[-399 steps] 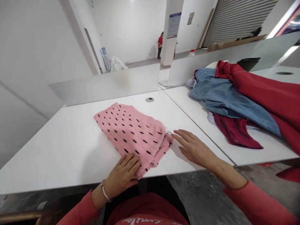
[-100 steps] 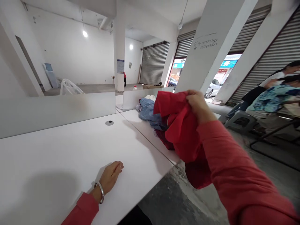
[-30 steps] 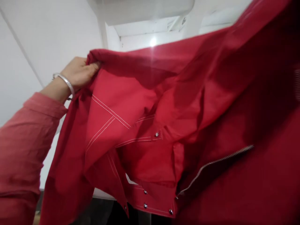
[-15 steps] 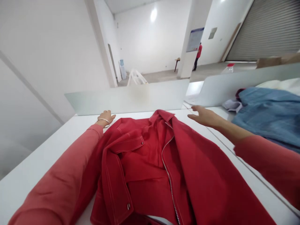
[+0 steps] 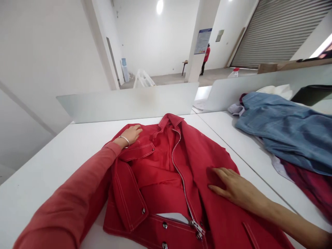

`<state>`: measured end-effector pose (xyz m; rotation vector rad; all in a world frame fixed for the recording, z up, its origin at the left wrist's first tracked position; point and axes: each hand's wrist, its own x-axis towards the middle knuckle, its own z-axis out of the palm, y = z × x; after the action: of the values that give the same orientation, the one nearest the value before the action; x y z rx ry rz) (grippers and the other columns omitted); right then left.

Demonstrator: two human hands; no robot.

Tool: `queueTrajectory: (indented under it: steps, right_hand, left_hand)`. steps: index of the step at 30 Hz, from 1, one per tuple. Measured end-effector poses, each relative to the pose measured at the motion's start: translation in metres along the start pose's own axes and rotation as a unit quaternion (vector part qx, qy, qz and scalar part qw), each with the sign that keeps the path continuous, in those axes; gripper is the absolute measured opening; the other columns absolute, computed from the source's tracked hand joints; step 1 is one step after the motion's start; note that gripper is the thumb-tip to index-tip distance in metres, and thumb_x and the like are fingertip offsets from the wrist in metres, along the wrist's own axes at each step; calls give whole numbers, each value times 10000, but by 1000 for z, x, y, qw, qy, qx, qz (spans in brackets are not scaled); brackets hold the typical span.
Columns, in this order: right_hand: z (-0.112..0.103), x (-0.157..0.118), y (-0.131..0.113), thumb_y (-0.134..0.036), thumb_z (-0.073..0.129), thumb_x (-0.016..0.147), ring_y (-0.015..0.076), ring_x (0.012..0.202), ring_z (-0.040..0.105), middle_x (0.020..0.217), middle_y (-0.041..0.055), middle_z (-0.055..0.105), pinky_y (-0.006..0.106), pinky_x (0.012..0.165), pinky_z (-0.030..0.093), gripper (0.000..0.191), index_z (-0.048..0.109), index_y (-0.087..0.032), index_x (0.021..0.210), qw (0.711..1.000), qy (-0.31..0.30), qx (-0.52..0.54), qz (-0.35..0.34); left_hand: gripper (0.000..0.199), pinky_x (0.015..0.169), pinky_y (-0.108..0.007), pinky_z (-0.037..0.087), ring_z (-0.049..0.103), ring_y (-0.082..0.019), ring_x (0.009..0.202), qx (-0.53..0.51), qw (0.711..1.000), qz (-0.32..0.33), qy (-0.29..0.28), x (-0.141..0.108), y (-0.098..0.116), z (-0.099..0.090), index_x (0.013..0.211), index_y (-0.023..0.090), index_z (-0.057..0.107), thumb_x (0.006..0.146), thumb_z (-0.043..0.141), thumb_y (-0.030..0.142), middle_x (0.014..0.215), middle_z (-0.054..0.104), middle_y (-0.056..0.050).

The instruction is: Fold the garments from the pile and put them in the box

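Note:
A red jacket [image 5: 160,188] lies spread on the white table, its collar toward the far edge. Its metal zipper [image 5: 183,180] is undone, with the slider low down near the hem, where silver snaps show. My left hand [image 5: 131,134], wearing a bangle, rests on the jacket's left shoulder with the fingers laid out over the cloth. On the right front panel lies my right hand [image 5: 234,186], palm down, fingers stretched and thumb apart. Neither hand grips the fabric.
The white table [image 5: 49,152] has a seam along its right part. A pile of clothes with a blue garment [image 5: 285,128] lies at the right. Low frosted dividers [image 5: 124,105] line the back. Behind them are a plastic bag [image 5: 142,79] and a distant person [image 5: 206,58].
My left hand moved right onto the jacket's shoulder. My right hand came down and nearer, from above the table onto the front panel. The view has turned right.

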<state>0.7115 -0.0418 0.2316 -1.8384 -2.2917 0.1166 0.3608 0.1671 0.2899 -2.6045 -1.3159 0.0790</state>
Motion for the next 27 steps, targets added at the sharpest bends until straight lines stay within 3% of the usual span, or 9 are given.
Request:
queueTrajectory:
  steps: [3, 8, 13, 16, 21, 24, 27]
  right_hand:
    - [3, 12, -3, -250, 372, 789, 200, 757, 555, 804, 93, 568, 318, 697, 444, 181, 524, -156, 761, 997, -54, -57, 3]
    - [-2, 24, 1, -138, 303, 778, 156, 641, 532, 707, 55, 543, 262, 599, 388, 170, 419, -178, 661, 996, -79, -27, -4]
    - [-25, 24, 19, -182, 309, 772, 120, 535, 478, 606, 9, 517, 228, 527, 352, 169, 370, -195, 615, 996, -41, 67, 34]
    - [-55, 30, 39, -187, 359, 775, 131, 560, 490, 612, 16, 541, 234, 549, 355, 168, 438, -190, 627, 994, -2, 63, 86]
    - [-103, 53, 90, -135, 412, 810, 127, 668, 512, 755, 65, 593, 222, 642, 348, 155, 542, -140, 724, 965, 23, 2, 261]
    - [-110, 75, 123, -162, 381, 837, 135, 732, 517, 851, 111, 597, 219, 641, 329, 212, 578, -88, 814, 948, 2, -51, 313]
    - [-99, 98, 149, -179, 357, 839, 178, 807, 537, 906, 168, 590, 238, 616, 313, 281, 598, -36, 866, 936, -32, -78, 342]
  left_hand:
    - [444, 879, -319, 394, 491, -200, 1034, -2, 1000, -10, -7, 29, 10, 4, 1240, 187, 377, 816, 289, 89, 1366, 270, -72]
    - [497, 822, -312, 428, 528, -198, 1005, -7, 996, -63, -55, 64, 7, 18, 1288, 204, 283, 809, 294, 74, 1402, 199, -81]
    - [371, 757, -318, 447, 568, -224, 929, -12, 990, -103, -91, 80, -6, 34, 1183, 145, 426, 821, 354, 183, 1184, 476, -145]
    - [317, 772, -316, 435, 564, -238, 941, -19, 986, -135, -93, 88, -13, 35, 1049, 111, 535, 838, 331, 232, 1074, 549, -156]
    - [355, 804, -279, 415, 539, -219, 1000, -48, 977, -199, -65, 102, -27, 27, 1022, 125, 568, 846, 285, 248, 1076, 580, -129]
    - [373, 810, -255, 409, 532, -209, 1016, -69, 967, -239, -46, 110, -36, 28, 1000, 123, 591, 834, 275, 232, 1090, 584, -119]
    - [374, 778, -236, 419, 547, -203, 991, -91, 955, -280, -33, 117, -43, 36, 978, 132, 611, 816, 288, 229, 1072, 601, -103]
